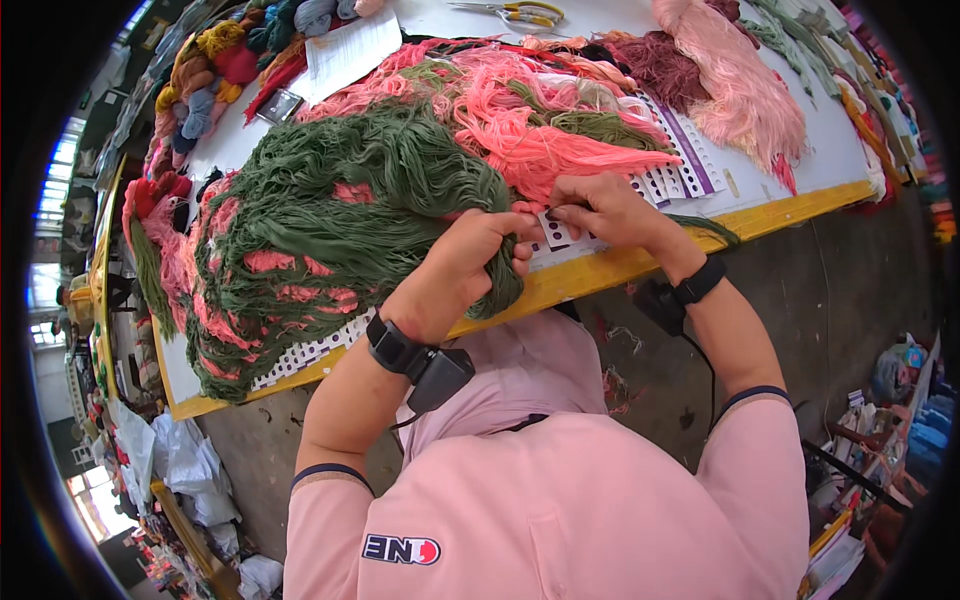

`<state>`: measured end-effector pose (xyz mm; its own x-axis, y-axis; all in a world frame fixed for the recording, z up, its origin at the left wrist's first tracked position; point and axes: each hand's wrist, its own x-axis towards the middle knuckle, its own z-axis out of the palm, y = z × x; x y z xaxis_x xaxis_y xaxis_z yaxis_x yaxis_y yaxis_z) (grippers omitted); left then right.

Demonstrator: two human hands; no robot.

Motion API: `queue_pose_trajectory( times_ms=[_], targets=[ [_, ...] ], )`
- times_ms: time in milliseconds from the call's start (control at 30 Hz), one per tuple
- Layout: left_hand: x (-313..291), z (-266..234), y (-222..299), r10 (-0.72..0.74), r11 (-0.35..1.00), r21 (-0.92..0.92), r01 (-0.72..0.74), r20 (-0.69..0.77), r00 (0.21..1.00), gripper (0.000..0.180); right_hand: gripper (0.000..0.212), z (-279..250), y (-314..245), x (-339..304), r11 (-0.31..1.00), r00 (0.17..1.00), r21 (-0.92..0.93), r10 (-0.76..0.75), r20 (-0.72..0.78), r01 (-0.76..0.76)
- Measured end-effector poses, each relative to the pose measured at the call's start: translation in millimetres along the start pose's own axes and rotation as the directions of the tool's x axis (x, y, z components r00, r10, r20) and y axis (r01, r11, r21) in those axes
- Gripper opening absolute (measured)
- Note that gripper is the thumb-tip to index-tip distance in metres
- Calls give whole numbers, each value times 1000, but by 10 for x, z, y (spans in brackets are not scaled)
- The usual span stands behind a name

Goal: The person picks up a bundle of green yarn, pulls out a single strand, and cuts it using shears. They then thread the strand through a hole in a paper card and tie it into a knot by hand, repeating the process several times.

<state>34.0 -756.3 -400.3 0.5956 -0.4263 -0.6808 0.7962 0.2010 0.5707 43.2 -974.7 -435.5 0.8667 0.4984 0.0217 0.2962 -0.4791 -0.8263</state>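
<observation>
My left hand (482, 252) is closed at the table's front edge, its fingertips pinching the end of a small white card (553, 232) with a row of punched holes. A large loose hank of dark green yarn (350, 190) spreads beside and beneath that hand, lying over pink yarn. On the card's other side, my right hand (608, 212) pinches thumb against forefinger. A short dark strand of yarn shows at those fingertips, though its path is partly hidden. Thin green yarn ends (705, 228) stick out past the right wrist.
Bright pink yarn (520, 120) covers more punched cards (690, 165) behind my hands. Pale pink yarn (740, 90) lies to the right. Yellow-handled scissors (525, 13) and a paper sheet (352, 52) rest at the back. A yellow edge (590, 281) borders the table.
</observation>
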Motion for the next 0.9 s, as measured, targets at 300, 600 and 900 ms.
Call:
queue_pose_trajectory(
  times_ms=[300, 600, 900],
  targets=[
    [264, 54, -133, 141, 973, 191, -132, -35, 989, 7, 3, -58, -4, 46, 999, 997, 35, 32, 64, -34],
    [484, 48, -267, 316, 883, 408, -233, -149, 937, 3, 9, -68, 33, 103, 988, 992, -111, -103, 77, 111],
    [279, -172, -144, 465, 608, 724, -324, 6, 885, 12, 12, -94, 63, 101, 998, 988, 0, 57, 145, -58]
  ],
)
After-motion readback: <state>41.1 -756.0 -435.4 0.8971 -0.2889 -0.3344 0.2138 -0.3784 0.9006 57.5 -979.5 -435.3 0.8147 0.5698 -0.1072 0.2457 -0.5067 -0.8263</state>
